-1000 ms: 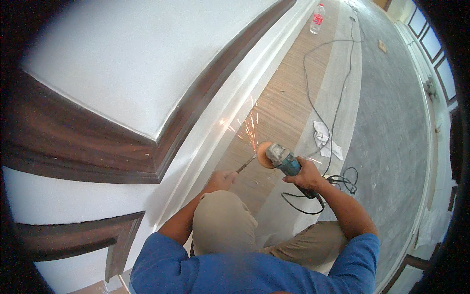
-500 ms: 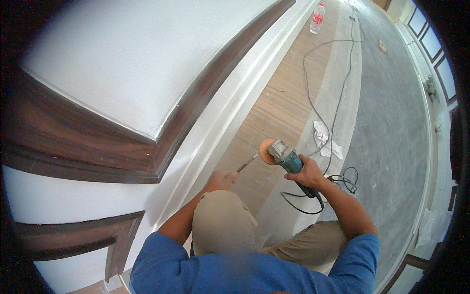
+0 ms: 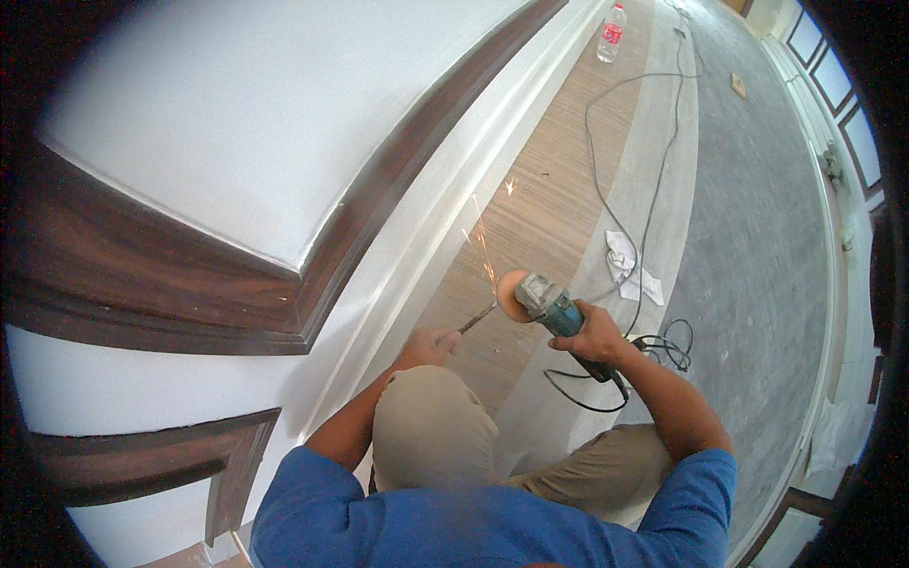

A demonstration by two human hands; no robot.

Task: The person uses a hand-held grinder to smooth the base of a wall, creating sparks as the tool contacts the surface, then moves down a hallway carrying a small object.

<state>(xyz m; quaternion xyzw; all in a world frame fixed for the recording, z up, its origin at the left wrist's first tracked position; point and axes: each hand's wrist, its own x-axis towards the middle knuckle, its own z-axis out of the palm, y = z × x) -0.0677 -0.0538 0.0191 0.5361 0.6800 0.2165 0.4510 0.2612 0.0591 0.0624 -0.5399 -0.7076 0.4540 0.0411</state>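
Observation:
My right hand [image 3: 597, 331] grips a teal and grey angle grinder [image 3: 559, 317] by its body, its orange disc [image 3: 513, 295] facing left. My left hand [image 3: 433, 347] holds a thin metal rod [image 3: 476, 317] just beyond my bent knee [image 3: 431, 417], the rod's tip at the disc's edge. A small spray of orange sparks [image 3: 483, 227] flies up and away from that tip over the wood-look floor strip [image 3: 559, 161]. The grinder's black cord [image 3: 582, 404] loops below it.
Loose cables [image 3: 589, 133] run along the floor to a coil [image 3: 677, 346] right of the grinder. A crumpled white cloth [image 3: 634, 270], a plastic bottle [image 3: 611, 38] and a small pale block [image 3: 739, 85] lie or stand farther off. A wall with dark wood trim [image 3: 303, 312] rises at the left.
The sparks seen a second ago had vanished half a second ago and show again now, fewer. The grinder shifted slightly right and up from the rod, then back to its tip.

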